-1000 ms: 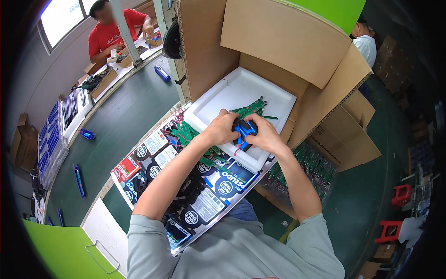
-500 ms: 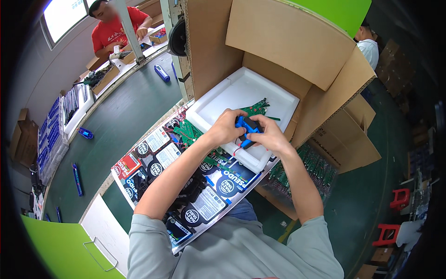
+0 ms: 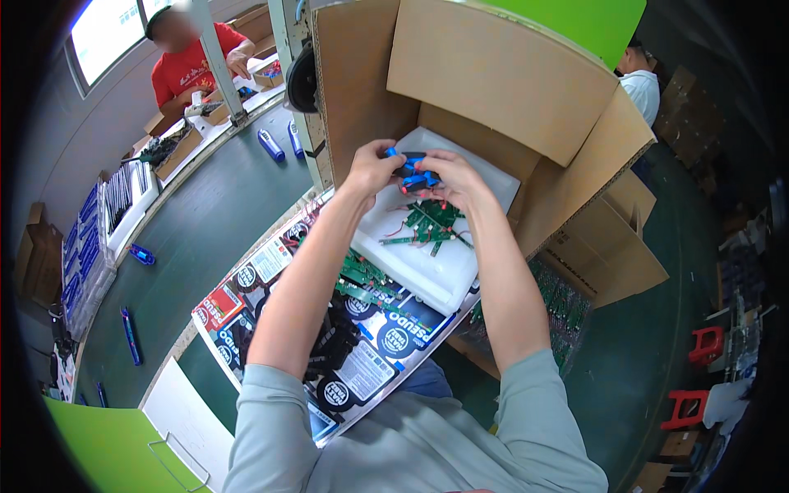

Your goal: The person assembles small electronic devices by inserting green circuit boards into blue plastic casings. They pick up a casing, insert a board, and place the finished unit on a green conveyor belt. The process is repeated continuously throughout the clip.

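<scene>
Both hands are raised over the far part of a white foam tray (image 3: pixel 421 285), closed around a small blue and black plastic part (image 3: pixel 417 175). My left hand (image 3: pixel 375 171) grips it from the left, and my right hand (image 3: pixel 457 177) from the right. Fingers cover much of the part, so its exact kind does not show. Below the hands, several green circuit boards (image 3: pixel 434 220) with thin red wires lie in the tray. More green circuit boards (image 3: pixel 362 275) rest on the printed sheet (image 3: pixel 362 371), near my left forearm. Black plastic parts (image 3: pixel 335 335) are heaped on that sheet.
An open cardboard box (image 3: pixel 501 78) stands around the tray's far end. To the left runs a green conveyor belt (image 3: pixel 205 201) carrying several blue cylindrical pieces (image 3: pixel 270 145). Bagged circuit boards (image 3: pixel 559 300) sit at lower right. A person in red (image 3: pixel 191 74) works across the belt.
Both hands have moved away from me and slightly left with the blue and black part, uncovering circuit boards in the tray. A second blue piece now shows at the belt's far end.
</scene>
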Demonstrator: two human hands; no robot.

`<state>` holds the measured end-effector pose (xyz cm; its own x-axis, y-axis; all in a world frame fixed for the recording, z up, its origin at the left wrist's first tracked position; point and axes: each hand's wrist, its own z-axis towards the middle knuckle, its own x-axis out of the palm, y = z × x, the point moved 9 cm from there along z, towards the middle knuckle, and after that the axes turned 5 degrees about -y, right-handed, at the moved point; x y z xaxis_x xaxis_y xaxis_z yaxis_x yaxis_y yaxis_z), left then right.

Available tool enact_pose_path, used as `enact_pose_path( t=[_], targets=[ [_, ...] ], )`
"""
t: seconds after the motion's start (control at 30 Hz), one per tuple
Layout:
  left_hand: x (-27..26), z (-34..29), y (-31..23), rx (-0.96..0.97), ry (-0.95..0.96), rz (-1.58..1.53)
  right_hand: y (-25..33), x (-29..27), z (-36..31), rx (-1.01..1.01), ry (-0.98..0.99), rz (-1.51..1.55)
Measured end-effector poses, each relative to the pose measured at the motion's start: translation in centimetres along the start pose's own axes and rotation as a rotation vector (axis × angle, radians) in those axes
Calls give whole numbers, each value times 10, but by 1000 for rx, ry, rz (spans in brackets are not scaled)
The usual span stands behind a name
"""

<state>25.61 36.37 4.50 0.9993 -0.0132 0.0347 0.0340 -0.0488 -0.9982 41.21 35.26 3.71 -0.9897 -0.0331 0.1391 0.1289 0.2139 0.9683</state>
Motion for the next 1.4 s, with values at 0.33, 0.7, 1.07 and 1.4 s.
enact_pose_path(
  t=[0.33, 0.7, 1.07, 1.4],
  targets=[
    [18, 26, 43, -150, -206, -566, -31, -44, 77, 30, -263, 342],
    [78, -34, 37, 475, 596, 941, 1, -52, 5, -348, -443, -834],
    [84, -54, 42, 675, 507, 1156, -18, -33, -24, -612, -229, -1376],
    [77, -82, 26, 751, 372, 1159, -15, -22, -49, -634, -106, -1103]
  ],
)
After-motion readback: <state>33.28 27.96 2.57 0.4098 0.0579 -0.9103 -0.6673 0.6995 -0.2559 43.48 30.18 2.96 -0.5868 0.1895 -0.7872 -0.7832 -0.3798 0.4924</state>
